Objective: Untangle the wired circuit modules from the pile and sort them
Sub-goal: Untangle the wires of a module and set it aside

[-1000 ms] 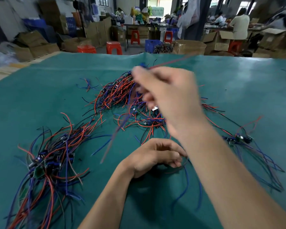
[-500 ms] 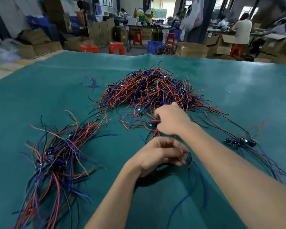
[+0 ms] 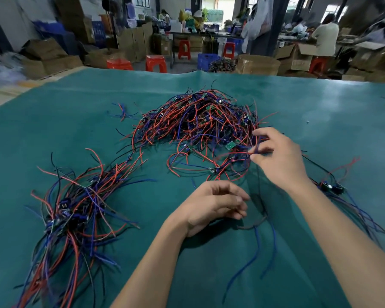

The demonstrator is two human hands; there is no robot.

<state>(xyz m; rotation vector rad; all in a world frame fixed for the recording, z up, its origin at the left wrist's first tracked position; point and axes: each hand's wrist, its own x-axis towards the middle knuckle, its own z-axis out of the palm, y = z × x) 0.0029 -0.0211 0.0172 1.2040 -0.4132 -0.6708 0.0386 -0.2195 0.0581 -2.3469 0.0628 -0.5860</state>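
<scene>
A sorted bundle of red, blue and black wired modules (image 3: 71, 210) lay at the left of the green-covered bench (image 3: 320, 112); the large tangled pile of thin, springy wires and small green boards (image 3: 200, 123) remained, so most work seemingly lay ahead; the right hand (image 3: 278, 156) pinched a wire at the pile's near edge; the left hand (image 3: 211, 203) hovered loosely curled, its fingers (image 3: 238, 200) seemingly holding nothing.

Table covered by a green mat (image 3: 320, 103). Large tangled pile (image 3: 200, 121) of red, blue and black wired modules at centre. Sorted bundle (image 3: 76, 207) lies near left; smaller group (image 3: 333, 187) lies right.
</scene>
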